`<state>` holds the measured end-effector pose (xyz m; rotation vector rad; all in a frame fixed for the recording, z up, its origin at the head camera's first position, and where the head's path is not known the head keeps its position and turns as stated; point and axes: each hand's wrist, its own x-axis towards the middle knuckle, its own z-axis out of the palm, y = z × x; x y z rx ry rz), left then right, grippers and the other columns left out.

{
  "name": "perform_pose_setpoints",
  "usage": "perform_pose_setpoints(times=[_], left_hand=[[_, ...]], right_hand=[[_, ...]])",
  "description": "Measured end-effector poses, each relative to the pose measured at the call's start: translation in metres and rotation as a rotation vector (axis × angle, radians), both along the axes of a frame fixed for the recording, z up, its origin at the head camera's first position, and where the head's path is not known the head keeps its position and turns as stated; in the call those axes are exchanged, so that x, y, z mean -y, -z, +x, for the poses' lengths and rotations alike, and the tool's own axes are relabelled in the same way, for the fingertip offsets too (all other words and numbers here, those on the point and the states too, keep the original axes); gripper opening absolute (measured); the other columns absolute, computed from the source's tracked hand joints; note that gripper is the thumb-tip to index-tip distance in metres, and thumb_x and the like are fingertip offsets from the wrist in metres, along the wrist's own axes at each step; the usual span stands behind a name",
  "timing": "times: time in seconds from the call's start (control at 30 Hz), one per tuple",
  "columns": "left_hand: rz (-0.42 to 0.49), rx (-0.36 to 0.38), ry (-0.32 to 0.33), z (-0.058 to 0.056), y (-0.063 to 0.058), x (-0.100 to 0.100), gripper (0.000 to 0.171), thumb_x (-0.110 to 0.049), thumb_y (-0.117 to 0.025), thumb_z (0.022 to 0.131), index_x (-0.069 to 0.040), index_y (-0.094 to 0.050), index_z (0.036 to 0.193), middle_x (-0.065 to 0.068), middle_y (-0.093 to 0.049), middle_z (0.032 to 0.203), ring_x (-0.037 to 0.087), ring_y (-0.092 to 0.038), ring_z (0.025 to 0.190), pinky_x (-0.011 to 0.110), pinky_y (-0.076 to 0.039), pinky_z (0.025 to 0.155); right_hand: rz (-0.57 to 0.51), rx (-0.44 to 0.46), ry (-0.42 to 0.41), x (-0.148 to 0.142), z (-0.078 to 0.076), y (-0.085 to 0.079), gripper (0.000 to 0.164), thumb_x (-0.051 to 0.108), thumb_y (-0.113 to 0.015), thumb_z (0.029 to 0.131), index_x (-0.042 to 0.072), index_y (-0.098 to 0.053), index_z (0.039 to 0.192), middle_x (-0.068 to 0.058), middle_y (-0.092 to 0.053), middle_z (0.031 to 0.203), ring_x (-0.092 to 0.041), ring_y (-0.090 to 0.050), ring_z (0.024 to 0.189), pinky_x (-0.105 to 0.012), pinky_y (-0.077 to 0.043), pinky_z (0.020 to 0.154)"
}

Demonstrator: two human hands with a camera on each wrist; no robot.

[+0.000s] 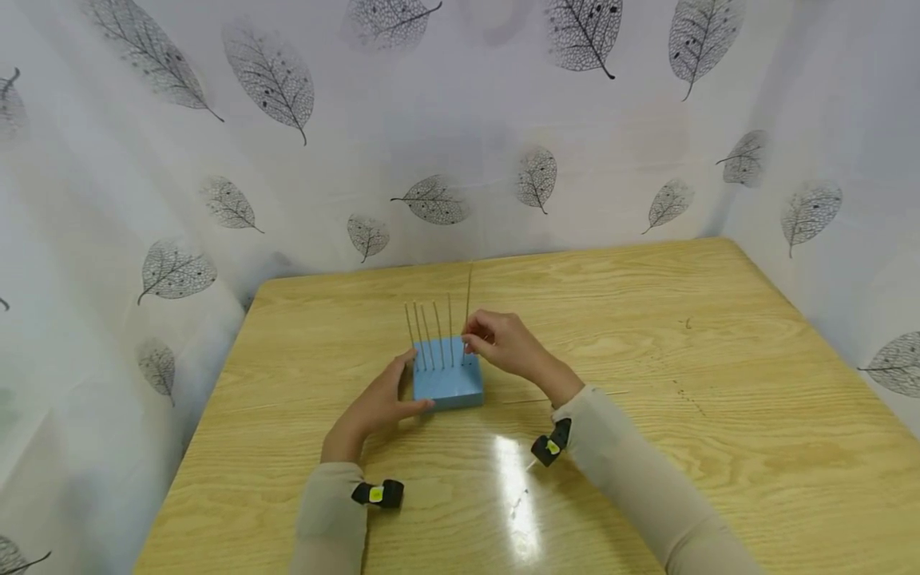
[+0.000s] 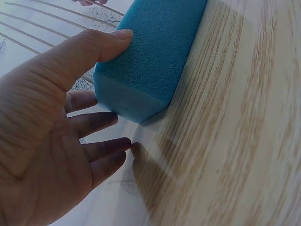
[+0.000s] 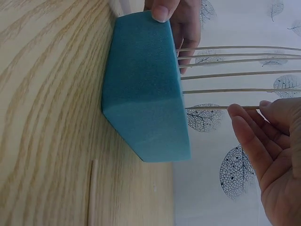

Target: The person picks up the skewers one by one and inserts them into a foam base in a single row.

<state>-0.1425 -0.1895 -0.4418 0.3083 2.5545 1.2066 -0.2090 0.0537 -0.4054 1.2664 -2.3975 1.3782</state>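
A blue foam block sits on the table, with several thin wooden sticks standing in a row in its top. My left hand holds the block at its left end. In the left wrist view its thumb lies on the block's front face, while fingers touch the end. Between thumb and fingertips, my right hand pinches the rightmost stick a little above the foam. That stick's lower end meets the block's top; how deep it goes in is hidden.
A loose stick lies on the wood-grain table, partly under the right forearm. Leaf-patterned white curtain hangs behind the table and at both sides. Dark camera bands sit on both wrists.
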Motion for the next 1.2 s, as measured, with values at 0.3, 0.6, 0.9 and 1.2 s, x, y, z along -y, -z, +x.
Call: perform_pose_setpoints(times=[0.3, 0.6, 0.9, 1.2], left_hand=[[0.007, 0.012, -0.009, -0.001, 0.000, -0.001, 0.100, -0.036, -0.075, 0.081, -0.008, -0.011, 0.152, 0.019, -0.019, 0.154, 0.033, -0.016, 0.142, 0.050, -0.018, 0.113], [0.000, 0.009, -0.007, -0.001, -0.001, -0.001, 0.099, -0.036, -0.075, 0.081, -0.007, -0.011, 0.152, 0.019, -0.018, 0.154, 0.033, -0.015, 0.142, 0.051, -0.018, 0.113], [-0.016, 0.008, -0.006, 0.000, -0.003, -0.003, 0.099, -0.037, -0.074, 0.081, -0.007, -0.012, 0.152, 0.018, -0.017, 0.155, 0.033, -0.015, 0.142, 0.050, -0.017, 0.113], [-0.024, 0.012, -0.005, 0.000, -0.003, -0.002, 0.099, -0.038, -0.074, 0.081, -0.007, -0.013, 0.152, 0.019, -0.016, 0.155, 0.034, -0.015, 0.142, 0.051, -0.018, 0.113]], right_hand=[[0.078, -0.038, 0.002, 0.002, 0.001, 0.008, 0.004, 0.002, -0.061, 0.090, 0.001, -0.062, 0.086, -0.008, -0.066, 0.080, -0.014, -0.065, 0.072, -0.021, -0.053, 0.064], [0.166, -0.054, 0.001, 0.005, 0.000, 0.016, 0.005, 0.002, -0.063, 0.088, 0.005, -0.062, 0.085, -0.003, -0.064, 0.079, -0.012, -0.061, 0.070, -0.022, -0.051, 0.062], [0.170, -0.073, 0.031, 0.005, 0.002, 0.028, 0.005, 0.004, -0.061, 0.089, 0.004, -0.062, 0.084, -0.005, -0.063, 0.079, -0.014, -0.060, 0.070, -0.022, -0.050, 0.062], [0.195, -0.054, 0.046, 0.005, 0.003, 0.025, 0.004, 0.006, -0.064, 0.090, 0.002, -0.064, 0.088, -0.006, -0.065, 0.082, -0.015, -0.062, 0.073, -0.021, -0.051, 0.062]])
